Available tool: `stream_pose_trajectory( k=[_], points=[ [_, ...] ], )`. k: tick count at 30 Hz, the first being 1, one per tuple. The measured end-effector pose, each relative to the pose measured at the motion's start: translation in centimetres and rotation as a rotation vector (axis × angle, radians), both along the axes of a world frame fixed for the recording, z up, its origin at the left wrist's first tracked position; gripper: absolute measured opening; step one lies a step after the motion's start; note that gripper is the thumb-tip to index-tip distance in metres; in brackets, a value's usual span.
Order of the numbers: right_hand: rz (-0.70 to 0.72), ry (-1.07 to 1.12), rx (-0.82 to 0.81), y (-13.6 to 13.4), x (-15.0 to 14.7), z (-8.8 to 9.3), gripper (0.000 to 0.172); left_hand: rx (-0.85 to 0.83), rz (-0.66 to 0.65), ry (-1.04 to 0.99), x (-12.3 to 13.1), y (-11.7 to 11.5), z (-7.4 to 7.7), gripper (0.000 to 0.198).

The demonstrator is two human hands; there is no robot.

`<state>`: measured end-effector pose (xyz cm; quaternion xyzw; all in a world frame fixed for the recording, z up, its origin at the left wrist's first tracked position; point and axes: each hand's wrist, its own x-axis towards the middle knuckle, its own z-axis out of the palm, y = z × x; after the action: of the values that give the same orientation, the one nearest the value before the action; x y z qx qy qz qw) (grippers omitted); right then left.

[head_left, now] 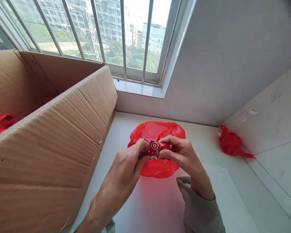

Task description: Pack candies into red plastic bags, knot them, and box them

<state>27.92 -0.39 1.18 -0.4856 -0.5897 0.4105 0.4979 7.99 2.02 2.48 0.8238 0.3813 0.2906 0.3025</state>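
While hands (124,165) pinch floral item (154,146), cardbd box (53,155) crowds L, red bag (230,141) R.

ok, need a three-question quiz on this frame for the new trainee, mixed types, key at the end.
1. Multiple choice: the left hand and right hand both grip a red printed item. Its motif?
a) stripes
b) flowers
c) checks

2. True or false: in the picture, the cardboard box is to the right of the red bag below the hands.

3. Fill in the blank: upright ____ run across the window.

Key:
1. b
2. False; the cardboard box is to the left of the red bag.
3. bars
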Motion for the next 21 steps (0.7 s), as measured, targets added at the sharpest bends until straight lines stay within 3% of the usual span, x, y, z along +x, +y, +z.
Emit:
stream_pose_trajectory(
  k=[3,6,8,11,14,16,19,21],
  points=[
    [-0.117,-0.146,-0.024,0.3,0.5,-0.3,0.018,0.167,0.077,-0.012,-0.1,-0.2,0.4,0.013],
    [-0.247,-0.593,-0.141,0.8,0.8,-1.3,0.008,0.441,0.231,0.017,-0.3,-0.1,0.6,0.011],
    [-0.26,-0.873,-0.258,1.1,0.5,-2.1,0.005,0.516,0.267,0.085,-0.5,0.1,0.2,0.011],
    [-0.163,-1.066,-0.367,1.6,-0.5,-3.2,0.013,0.374,0.215,0.242,-0.5,0.5,-0.8,0.014],
    [-0.036,-1.092,-0.407,1.7,-1.2,-3.5,0.016,0.145,0.191,0.333,-0.3,0.7,-1.3,0.014],
    [0.038,-1.057,-0.404,1.7,-1.4,-3.6,0.018,0.088,0.194,0.33,-0.2,0.6,-1.2,0.011],
    [0.072,-0.977,-0.358,1.9,-1.2,-3.9,0.04,0.063,0.182,0.302,-0.1,0.6,-0.8,0.006],
    [-0.001,-0.975,-0.322,2.3,-1.0,-4.4,0.056,0.041,0.163,0.288,-0.1,0.6,-0.7,0.005]
  ],
)
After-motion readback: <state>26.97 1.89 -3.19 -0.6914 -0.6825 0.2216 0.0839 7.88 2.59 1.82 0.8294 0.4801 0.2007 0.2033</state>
